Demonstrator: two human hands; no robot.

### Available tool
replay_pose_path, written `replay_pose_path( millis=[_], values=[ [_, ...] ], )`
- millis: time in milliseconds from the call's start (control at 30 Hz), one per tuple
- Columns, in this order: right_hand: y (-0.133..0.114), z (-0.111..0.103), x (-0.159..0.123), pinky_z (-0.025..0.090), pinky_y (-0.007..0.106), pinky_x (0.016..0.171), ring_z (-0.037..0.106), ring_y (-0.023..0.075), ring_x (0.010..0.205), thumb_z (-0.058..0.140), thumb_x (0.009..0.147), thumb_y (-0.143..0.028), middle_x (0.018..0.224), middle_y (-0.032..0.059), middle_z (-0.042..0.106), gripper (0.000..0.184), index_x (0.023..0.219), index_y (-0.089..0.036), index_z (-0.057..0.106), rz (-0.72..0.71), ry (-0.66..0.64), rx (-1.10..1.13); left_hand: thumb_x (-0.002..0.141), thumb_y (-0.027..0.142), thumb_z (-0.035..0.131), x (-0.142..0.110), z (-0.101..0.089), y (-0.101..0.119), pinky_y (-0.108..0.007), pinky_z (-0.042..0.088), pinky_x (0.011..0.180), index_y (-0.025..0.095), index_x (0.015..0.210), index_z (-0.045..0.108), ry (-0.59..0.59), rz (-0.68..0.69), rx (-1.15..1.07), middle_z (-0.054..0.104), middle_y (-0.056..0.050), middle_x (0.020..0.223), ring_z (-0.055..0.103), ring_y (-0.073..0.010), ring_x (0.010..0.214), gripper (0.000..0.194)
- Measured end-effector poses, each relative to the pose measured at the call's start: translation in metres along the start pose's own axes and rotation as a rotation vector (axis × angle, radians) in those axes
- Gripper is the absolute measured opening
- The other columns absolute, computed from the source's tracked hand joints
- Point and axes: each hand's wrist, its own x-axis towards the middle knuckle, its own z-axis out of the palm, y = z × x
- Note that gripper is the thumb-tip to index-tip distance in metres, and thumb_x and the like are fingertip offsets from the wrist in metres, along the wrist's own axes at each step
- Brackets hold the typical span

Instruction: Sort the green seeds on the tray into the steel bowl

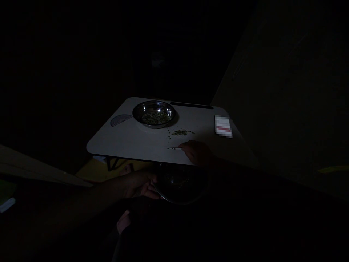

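In the dim head view my left hand (pixel 145 185) grips the rim of a dark metal bowl (pixel 174 196), held just below the table's near edge. Over the tabletop, my right hand (pixel 196 151) is closed on a thin, pale flat strip (pixel 173 148) with a few dark specks along it; its kind is not clear. Beyond the strip lies a small loose pile of greenish seeds (pixel 182 133) on the white table (pixel 131 145). A shiny steel bowl (pixel 154 126) behind the pile holds more of these seeds.
A clear protractor (pixel 120 120) rests at the table's left side. Toward the right edge lies a blurred-out rectangular item (pixel 223 126). A dark slot (pixel 191 105) runs along the far edge. A wall (pixel 286 109) rises on the right. Deep shadow hides most surroundings.
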Motion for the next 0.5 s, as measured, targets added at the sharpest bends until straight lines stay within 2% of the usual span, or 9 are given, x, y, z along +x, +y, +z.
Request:
replay_pose_path(
  millis=[233,367,500],
  values=[
    [-0.010,-0.003,-0.007,0.035,0.024,0.062,0.049,0.0130,0.074,0.032,0.073,-0.017,0.081,0.0048,0.057,0.027,0.092,-0.017,0.051,-0.052,0.018,0.092,0.055,0.017,0.044,0.004,-0.005,-0.003,-0.026,0.039,0.062,0.013,0.058,0.051,0.004,0.039,0.001,0.058,-0.004,0.057,0.054,-0.0122,0.056,0.009],
    [-0.014,-0.001,-0.011,0.034,0.025,0.064,0.048,0.0124,0.076,0.031,0.074,-0.017,0.083,0.0048,0.057,0.026,0.092,-0.016,0.050,-0.097,0.054,0.144,0.055,0.017,0.043,0.003,-0.004,-0.002,-0.025,0.039,0.062,0.014,0.056,0.051,0.022,0.016,0.010,0.058,-0.004,0.057,0.054,-0.0119,0.055,0.009],
    [-0.024,-0.006,-0.016,0.033,0.025,0.064,0.047,0.0130,0.077,0.031,0.073,-0.017,0.082,0.0037,0.057,0.025,0.090,-0.017,0.050,-0.150,-0.003,0.166,0.055,0.018,0.041,0.002,-0.004,-0.002,-0.027,0.039,0.063,0.014,0.061,0.052,0.020,0.006,-0.002,0.058,-0.004,0.058,0.054,-0.0132,0.057,0.013]
  ],
)
